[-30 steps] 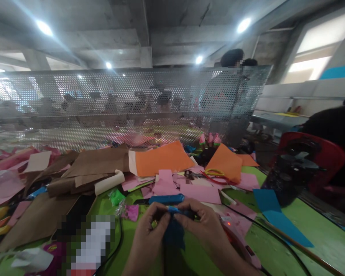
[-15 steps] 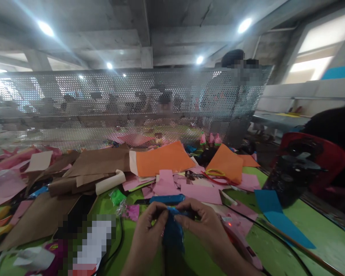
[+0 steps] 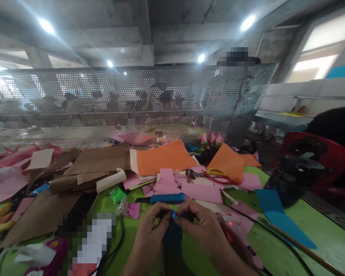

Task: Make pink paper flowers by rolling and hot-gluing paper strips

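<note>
Between my two hands is a small piece of thin, blue, crinkled material (image 3: 173, 234); its exact kind I cannot make out. My left hand (image 3: 152, 226) pinches its top edge from the left, thumb against fingers. From the right, my right hand (image 3: 199, 222) pinches the same edge, the fingertips of both hands almost touching. The rest of the blue material hangs down below them. Just beyond my fingers lies a blue-handled utility knife (image 3: 166, 197). A pink glue gun (image 3: 238, 241) with a small red light lies beside my right wrist.
Orange sheets (image 3: 163, 159), brown sheets (image 3: 100, 161) and pink paper pieces (image 3: 202, 192) cover the back of the green table (image 3: 327, 234). Red-and-yellow-handled scissors (image 3: 218, 174) lie among them. A black cable and a thin stick (image 3: 310, 253) cross the right side. A perforated metal screen (image 3: 103, 96) stands behind.
My fingertips have drawn closer together on the blue material, and its top edge is now bunched between them. The person behind the screen has shifted slightly.
</note>
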`<state>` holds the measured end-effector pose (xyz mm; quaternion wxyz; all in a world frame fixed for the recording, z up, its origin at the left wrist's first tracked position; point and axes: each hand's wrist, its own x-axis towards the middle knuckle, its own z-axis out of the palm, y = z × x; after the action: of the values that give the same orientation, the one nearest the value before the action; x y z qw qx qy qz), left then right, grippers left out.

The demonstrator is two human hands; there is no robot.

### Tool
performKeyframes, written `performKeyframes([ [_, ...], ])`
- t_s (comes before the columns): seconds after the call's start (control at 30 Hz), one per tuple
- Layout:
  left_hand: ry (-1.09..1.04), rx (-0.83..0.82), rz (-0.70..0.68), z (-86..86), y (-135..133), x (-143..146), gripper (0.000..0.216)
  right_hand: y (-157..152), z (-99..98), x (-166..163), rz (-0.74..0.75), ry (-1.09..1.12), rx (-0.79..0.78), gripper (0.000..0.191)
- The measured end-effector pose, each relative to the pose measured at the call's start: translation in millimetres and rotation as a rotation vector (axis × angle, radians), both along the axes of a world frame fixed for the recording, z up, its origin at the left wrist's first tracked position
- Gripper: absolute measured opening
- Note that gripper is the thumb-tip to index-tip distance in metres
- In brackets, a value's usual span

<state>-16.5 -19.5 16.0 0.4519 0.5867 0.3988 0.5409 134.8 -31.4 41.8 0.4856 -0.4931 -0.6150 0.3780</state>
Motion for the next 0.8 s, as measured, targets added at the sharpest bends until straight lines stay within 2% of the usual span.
performKeyframes([
  [0.13,0.045,-0.022,-0.039,-0.9,1.3,-1.6,0.014,-1.0,-1.9,0.1,-0.015,0.021,0.0,0.01],
  [0.27,0.034,-0.017,-0.031,-0.3,1.0,-1.9,0.016,-0.2,0.0,2.7,0.004,-0.026,0.088,0.02],
  [0.5,-0.109,-0.117,-0.103,-3.0,1.2,2.5,0.019,1.5,3.5,3.8,0.025,-0.083,0.206,0.012],
  [0.8,-0.172,-0.233,-0.157,-8.0,3.5,4.4,0.047,1.1,0.2,5.6,0.028,-0.099,0.243,0.005],
])
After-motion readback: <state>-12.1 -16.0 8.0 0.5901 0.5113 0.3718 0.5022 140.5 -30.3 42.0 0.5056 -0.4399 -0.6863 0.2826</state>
